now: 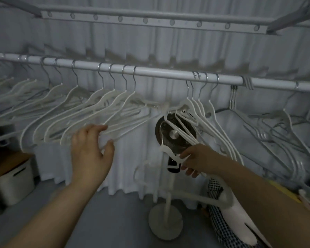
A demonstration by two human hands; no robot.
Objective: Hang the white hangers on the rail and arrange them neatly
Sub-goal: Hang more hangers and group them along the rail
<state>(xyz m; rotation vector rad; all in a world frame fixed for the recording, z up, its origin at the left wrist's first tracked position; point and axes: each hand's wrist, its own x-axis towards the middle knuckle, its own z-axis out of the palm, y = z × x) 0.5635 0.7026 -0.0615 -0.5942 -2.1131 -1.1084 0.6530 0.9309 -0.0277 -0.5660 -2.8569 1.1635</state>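
the step in hand looks like the hanging itself, with tidying alongside. the right hand (195,161) has its grip clamped on a loose bundle of white hangers (166,150), held below the rail (159,73) in front of a standing fan (174,135), their hooks not yet over the bar. the left hand (92,151) has its grip apart, fingers laid against the lower arms of the hung hangers (104,108) on the left stretch of rail. bare rail lies between that row and a tighter cluster (200,104) to the right. the next move likely calls for lifting the bundle, turning the hooks to the bar and dropping them into that gap. the hangers are slim and white with thin metal hooks; the hung ones slant and sit unevenly spaced.
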